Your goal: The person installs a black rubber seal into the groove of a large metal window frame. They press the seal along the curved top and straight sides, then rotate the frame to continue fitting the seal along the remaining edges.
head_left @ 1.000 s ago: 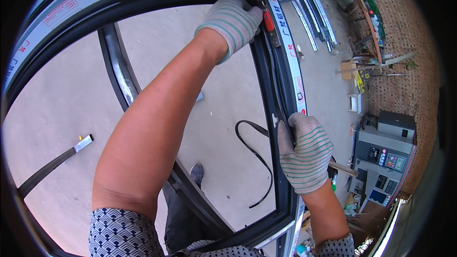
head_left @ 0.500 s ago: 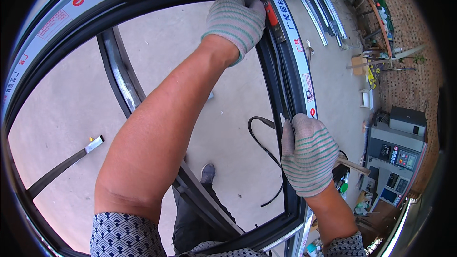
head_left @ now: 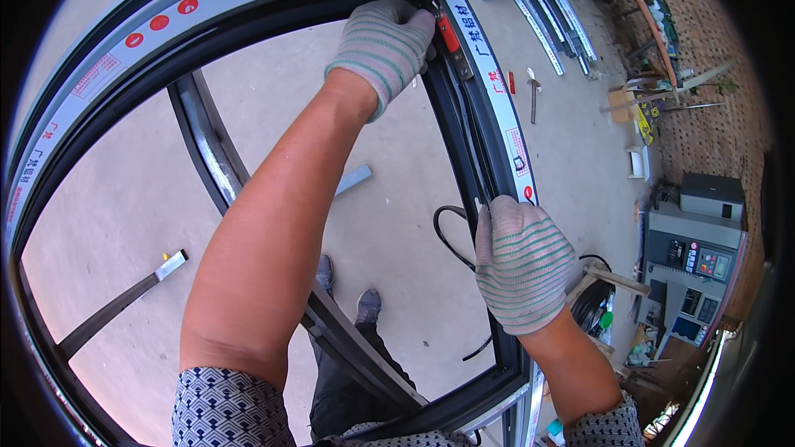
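Note:
A large window or door frame [head_left: 273,13] of black profile, partly faced with white printed film, spans the view. My left hand [head_left: 381,54], in a striped knit glove, is closed at its upper right inner corner; whatever its fingers hold is hidden. Beside that hand sits a red piece on a metal plate [head_left: 448,35]. My right hand [head_left: 523,265], gloved alike, pinches a thin black rubber strip [head_left: 436,222] at the frame's right side. The strip runs along that side up toward the corner, and its loose part loops inside the opening.
A bare metal bar [head_left: 211,153] crosses beneath the frame. A short grey profile piece [head_left: 354,180] lies on the floor, near my shoes [head_left: 369,306]. At right are a hammer [head_left: 533,95], long profiles [head_left: 551,21], a grey machine with a control panel [head_left: 691,261] and a brick wall [head_left: 704,74].
The view has shifted slightly, so the frame's right side and both hands appear further left. Both hands stay at the same spots on the frame. The short grey piece shows more fully.

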### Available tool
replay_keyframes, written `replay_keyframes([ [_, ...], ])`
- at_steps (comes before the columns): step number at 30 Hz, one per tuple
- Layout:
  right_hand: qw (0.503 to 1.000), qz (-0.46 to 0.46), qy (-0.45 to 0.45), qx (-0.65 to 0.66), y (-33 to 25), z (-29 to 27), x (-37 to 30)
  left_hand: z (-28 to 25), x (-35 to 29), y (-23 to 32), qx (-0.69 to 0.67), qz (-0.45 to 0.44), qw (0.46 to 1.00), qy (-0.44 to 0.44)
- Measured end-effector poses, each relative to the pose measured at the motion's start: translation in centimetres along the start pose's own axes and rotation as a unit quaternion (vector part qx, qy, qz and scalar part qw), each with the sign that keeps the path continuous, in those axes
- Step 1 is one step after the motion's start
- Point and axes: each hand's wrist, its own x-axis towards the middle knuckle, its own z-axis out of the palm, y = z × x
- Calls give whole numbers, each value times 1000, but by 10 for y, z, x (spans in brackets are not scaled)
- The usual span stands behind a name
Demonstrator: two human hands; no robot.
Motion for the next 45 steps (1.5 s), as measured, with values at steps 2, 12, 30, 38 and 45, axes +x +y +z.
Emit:
replay_keyframes([
  [2,1000,-3,-12,-5,1,-1,-1,-3,-5,8,-15,-24,999,-20],
  [12,994,-9,98,42,1,16,-3,-9,-60,29,27,-100,974,-201],
  [30,878,248,-13,409,58,-3,-90,29,-125,20,-20,-109,984,-137],
  [38,856,280,-135,412,81,-32,-170,34,-113,-6,-6,-109,987,-115],
  [45,963,165,-37,210,28,-76,-232,32,-124,6,-25,-107,988,-113],
])
